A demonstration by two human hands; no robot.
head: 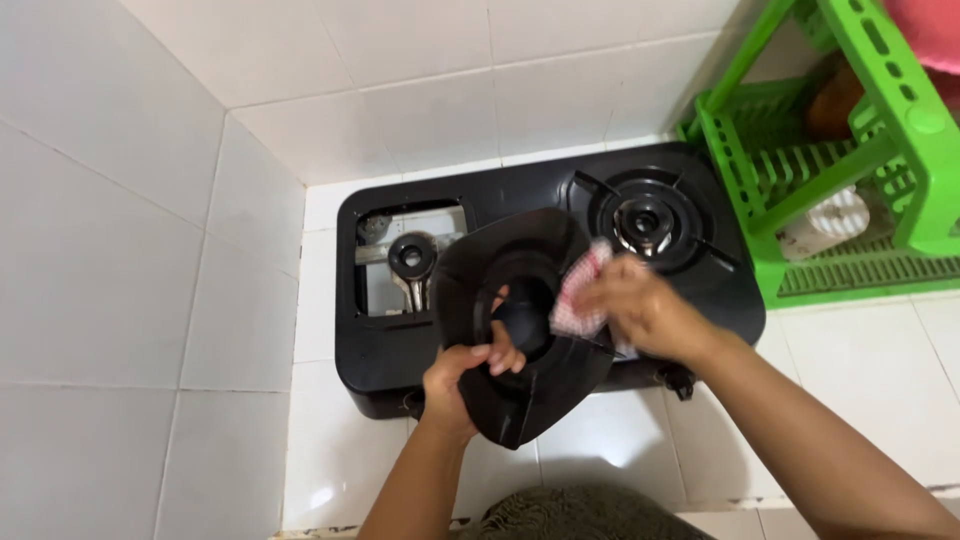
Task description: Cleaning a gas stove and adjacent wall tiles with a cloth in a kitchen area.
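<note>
At the bottom edge, nearest the camera, a patch of dark olive patterned fabric [575, 513] shows between the two forearms. Above it the left hand [468, 372] grips the black burner tray [520, 320], a flat, rounded-square stove panel with a large round hole in its middle. The fingers [500, 352] curl up through that hole and the thumb presses on the near rim, so the tray is held tilted, lifted clear of the stove. The right hand [640, 305] is closed around a bunched red-and-white checked cloth [580, 290] and presses it against the tray's right side, just beside the hole.

Under the tray sits the black two-burner gas stove [700, 300], resting on a white tiled tabletop [880, 380] pushed into the corner of white tiled walls [110, 250]. The stove's left bay [415, 260] is open, its cover gone: the bare burner head [410, 256] and metal pipes show inside the rectangular opening. The right burner [645, 222] has its pan support and ring in place. A black control knob [680, 380] sticks out of the stove's front edge, below the right wrist.

To the right, touching the wall, stands a bright green plastic dish rack [880, 130]. A white ribbed item [830, 220] lies on its lower slatted shelf, and a brownish object sits further back, too shaded to tell apart. Something pink shows at the top right corner.
</note>
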